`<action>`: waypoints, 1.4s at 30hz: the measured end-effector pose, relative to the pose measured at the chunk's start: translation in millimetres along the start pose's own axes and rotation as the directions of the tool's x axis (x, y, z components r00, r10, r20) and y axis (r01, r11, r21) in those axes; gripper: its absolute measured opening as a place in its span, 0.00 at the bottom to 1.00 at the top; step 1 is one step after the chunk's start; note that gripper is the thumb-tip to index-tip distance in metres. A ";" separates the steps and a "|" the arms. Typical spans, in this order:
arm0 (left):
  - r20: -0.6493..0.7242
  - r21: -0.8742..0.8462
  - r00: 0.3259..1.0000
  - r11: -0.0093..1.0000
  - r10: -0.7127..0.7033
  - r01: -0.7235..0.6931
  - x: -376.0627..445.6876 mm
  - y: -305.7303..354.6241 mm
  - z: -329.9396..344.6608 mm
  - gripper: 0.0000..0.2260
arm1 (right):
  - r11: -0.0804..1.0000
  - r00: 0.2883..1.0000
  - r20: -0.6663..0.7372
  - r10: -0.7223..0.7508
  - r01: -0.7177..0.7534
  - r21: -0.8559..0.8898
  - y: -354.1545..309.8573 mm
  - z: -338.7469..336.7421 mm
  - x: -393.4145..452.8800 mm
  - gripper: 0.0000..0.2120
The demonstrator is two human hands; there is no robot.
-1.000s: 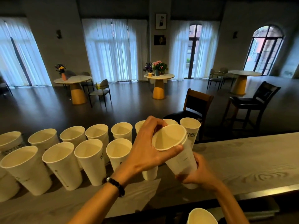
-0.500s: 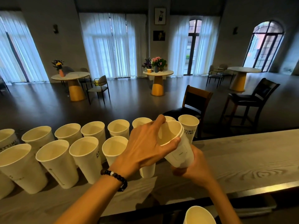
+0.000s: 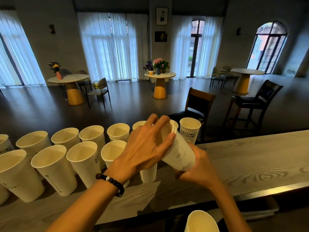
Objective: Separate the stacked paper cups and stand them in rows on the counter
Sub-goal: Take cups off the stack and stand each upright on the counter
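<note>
From the head camera, the right hand (image 3: pixel 197 166) wraps around the base of a short stack of paper cups (image 3: pixel 179 153), held tilted above the grey wood-grain counter (image 3: pixel 250 158) with the mouth leaning toward eleven o'clock. That low grip steadies the stack so the top can be worked on. The left hand (image 3: pixel 147 146), with a dark beaded bracelet (image 3: pixel 111 183) at the wrist, closes on the rim: the thumb presses the near edge while the fingers (image 3: pixel 156 121) curl over the far lip. This looks like a pinch meant to peel the innermost cup free, though how many cups are nested there cannot be told.

At nine o'clock from the hands, two rows of separated cups (image 3: pixel 82 158) stand upright, mouths up, each just beside its neighbour. The near row ends under the left hand, where one cup's lower body shows below the palm. The far row's last cup, printed ANYTIME IS NICETIME (image 3: pixel 189 131), stands at one o'clock from the stack. The counter at three o'clock lies bare, likely the room left for extending the rows.

At the bottom edge, around five o'clock, the open mouth of another stack of cups (image 3: pixel 202 221) pokes up below the counter, probably the waiting supply, so the task appears well along but unfinished.
</note>
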State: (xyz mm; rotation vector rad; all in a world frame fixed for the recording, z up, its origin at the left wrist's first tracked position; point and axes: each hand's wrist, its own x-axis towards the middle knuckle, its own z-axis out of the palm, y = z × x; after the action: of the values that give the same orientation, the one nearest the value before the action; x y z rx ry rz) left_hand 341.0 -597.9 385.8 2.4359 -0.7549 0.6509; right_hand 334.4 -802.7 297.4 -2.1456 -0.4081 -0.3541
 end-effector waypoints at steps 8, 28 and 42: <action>-0.235 -0.193 0.953 0.970 -0.189 0.145 25.7 -25.0 -56.0 0.22 | 0.953 0.918 -0.260 0.299 -0.275 0.125 48.3 5.9 -22.7 0.44; -0.195 -0.290 0.947 0.937 -0.257 0.194 33.9 -8.4 -37.8 0.27 | 0.837 0.925 0.150 0.348 -0.379 0.394 67.5 58.7 -12.9 0.44; 0.163 -0.183 0.974 0.975 0.160 -0.129 81.4 78.1 42.3 0.24 | 0.949 0.965 -0.104 0.239 -0.210 0.234 27.5 -86.2 -34.3 0.43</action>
State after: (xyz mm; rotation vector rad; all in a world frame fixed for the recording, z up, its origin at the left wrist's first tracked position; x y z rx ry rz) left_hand 364.4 -709.4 424.8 2.3161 -1.0244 0.4066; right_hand 306.1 -894.1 311.8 -1.9142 -0.1180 -0.3019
